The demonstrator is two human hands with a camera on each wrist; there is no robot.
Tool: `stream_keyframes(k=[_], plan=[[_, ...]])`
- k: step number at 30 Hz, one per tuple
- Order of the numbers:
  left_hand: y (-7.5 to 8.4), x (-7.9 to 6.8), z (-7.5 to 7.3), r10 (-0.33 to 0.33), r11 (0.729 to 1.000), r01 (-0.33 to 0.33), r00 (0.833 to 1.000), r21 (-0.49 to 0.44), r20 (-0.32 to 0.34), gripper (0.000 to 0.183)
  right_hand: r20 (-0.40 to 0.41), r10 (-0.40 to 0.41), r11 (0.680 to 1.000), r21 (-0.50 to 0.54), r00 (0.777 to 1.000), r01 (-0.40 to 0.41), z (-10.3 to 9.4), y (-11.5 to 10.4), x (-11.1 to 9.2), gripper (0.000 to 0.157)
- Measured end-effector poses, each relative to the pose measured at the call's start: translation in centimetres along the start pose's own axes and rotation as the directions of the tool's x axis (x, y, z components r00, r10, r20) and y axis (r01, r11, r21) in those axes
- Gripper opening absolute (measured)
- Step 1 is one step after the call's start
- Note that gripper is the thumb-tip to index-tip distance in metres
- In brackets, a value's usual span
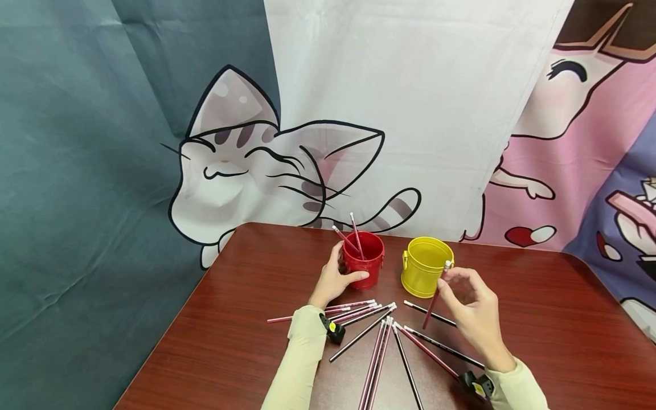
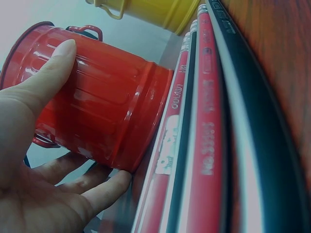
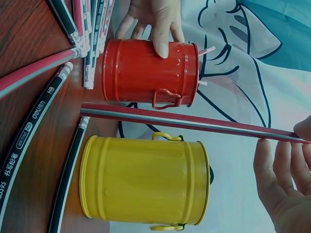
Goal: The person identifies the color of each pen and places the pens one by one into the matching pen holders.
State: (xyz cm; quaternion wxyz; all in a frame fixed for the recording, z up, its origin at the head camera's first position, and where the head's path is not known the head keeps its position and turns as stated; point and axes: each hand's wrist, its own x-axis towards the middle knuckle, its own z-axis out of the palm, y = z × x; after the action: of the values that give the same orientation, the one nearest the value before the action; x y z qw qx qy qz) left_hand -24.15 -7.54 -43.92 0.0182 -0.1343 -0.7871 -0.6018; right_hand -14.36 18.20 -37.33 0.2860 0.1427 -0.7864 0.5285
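Observation:
My left hand (image 1: 333, 280) grips the side of a small red bucket (image 1: 373, 269), with the thumb across its front and the other fingers round the far side. Two red pencils (image 1: 355, 233) lean inside that bucket, their eraser ends sticking out above the rim. Between thumb and fingertips, my right hand (image 1: 478, 316) pinches another red pencil (image 3: 194, 123) near its eraser end. This pencil hangs slanted, eraser up, in front of the right side of a yellow bucket (image 1: 419, 276). In the head view, no pencils show in the yellow bucket.
Several red pencils (image 1: 376, 364) and black pencils (image 1: 407, 367) lie fanned out on the brown table (image 1: 215, 341), erasers towards the buckets. A cloth backdrop (image 1: 328, 74) with cartoon animals hangs behind the table's back edge. The two buckets stand side by side near that edge.

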Motion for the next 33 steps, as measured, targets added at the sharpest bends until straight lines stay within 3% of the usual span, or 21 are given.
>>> stream_keyframes(k=[7,14,19,23,33], plan=[[-1.8,0.8,0.2,-0.011,1.0,0.011,1.0,0.0,-0.017,0.086,-0.004,-0.002,1.0,0.028,1.0,0.002,0.4,-0.4,0.3,0.025],[-3.9,1.6,0.7,-0.02,0.999,0.022,0.999,0.04,-0.046,0.087,-0.036,-0.15,0.977,0.148,0.988,0.154,1.5,-0.3,2.2,0.026],[-4.1,1.4,0.8,-0.02,0.999,0.021,0.998,0.034,-0.052,0.087,-0.023,-0.179,0.967,0.182,0.984,0.18,2.6,-0.4,4.5,0.023],[-3.7,1.2,0.8,-0.013,1.0,0.014,0.999,0.025,-0.045,0.086,-0.01,-0.178,0.97,0.168,0.984,0.177,3.5,-1.6,6.1,0.02],[-0.3,-0.1,0.1,-0.009,1.0,0.009,1.0,0.012,-0.006,0.084,0.005,-0.233,0.952,0.207,0.973,0.226,5.9,-6.0,9.0,0.016]])
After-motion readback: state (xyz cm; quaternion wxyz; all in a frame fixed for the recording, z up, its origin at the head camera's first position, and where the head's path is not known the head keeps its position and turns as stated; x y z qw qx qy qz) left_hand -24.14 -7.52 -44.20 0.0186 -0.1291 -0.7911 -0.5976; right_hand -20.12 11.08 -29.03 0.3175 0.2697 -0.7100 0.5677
